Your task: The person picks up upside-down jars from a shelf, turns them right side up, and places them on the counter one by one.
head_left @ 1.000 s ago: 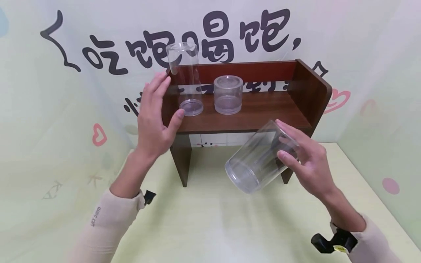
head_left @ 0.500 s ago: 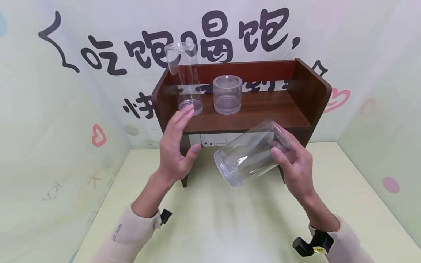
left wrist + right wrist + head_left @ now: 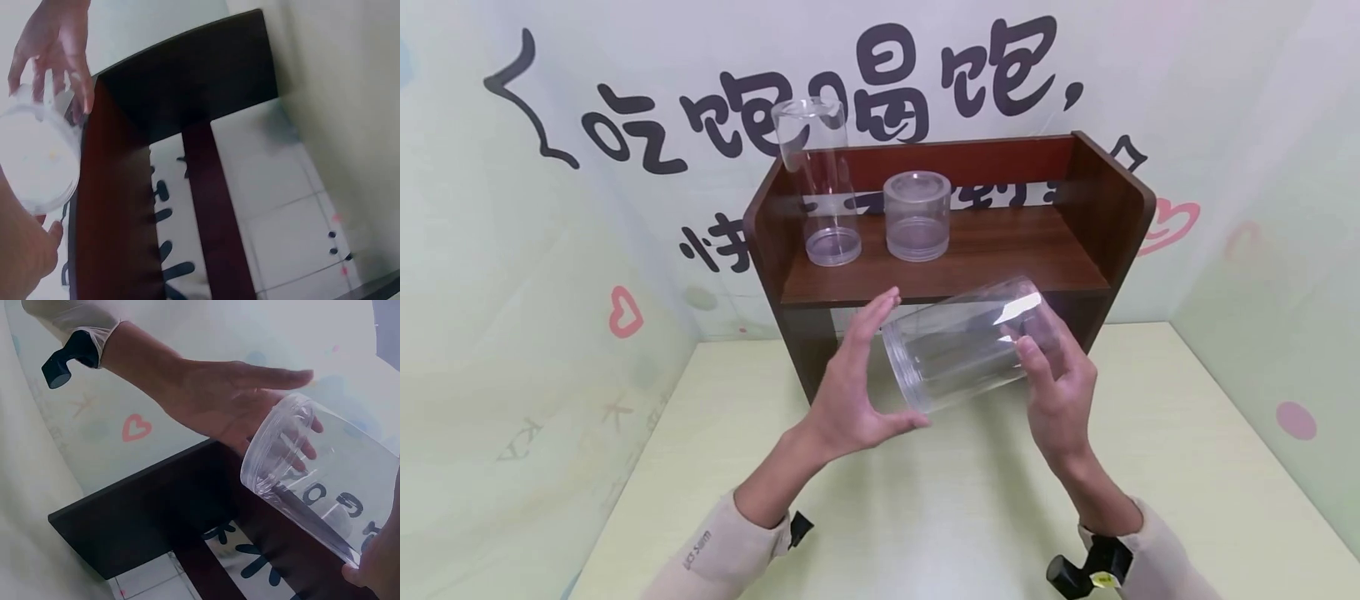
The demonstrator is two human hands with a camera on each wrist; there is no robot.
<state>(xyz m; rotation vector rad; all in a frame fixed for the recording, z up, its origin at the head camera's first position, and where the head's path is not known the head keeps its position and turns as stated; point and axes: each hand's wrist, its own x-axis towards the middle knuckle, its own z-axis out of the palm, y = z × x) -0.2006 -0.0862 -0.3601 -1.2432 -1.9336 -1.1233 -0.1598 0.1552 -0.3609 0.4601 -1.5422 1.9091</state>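
Note:
A large clear plastic jar (image 3: 955, 350) is held in the air in front of the shelf, lying nearly sideways with its ridged end to the left. My right hand (image 3: 1063, 396) grips the other end, thumb on the near side and fingers behind. Beside the ridged end, my left hand (image 3: 850, 404) has its thumb and fingers spread wide around it. In the right wrist view the left palm (image 3: 212, 397) faces that end; whether it touches is unclear. On the shelf stand a tall clear jar (image 3: 831, 242) and a short clear jar (image 3: 917, 221), both upright.
The dark brown wooden shelf (image 3: 1000, 262) has raised side panels and stands at the back of a pale table (image 3: 925, 517). A printed cloth wall (image 3: 647, 75) with large black characters hangs behind it.
My left hand has come down and right from beside the tall jar to the held jar's ridged end. The right hand has moved left, turning the held jar closer to horizontal.

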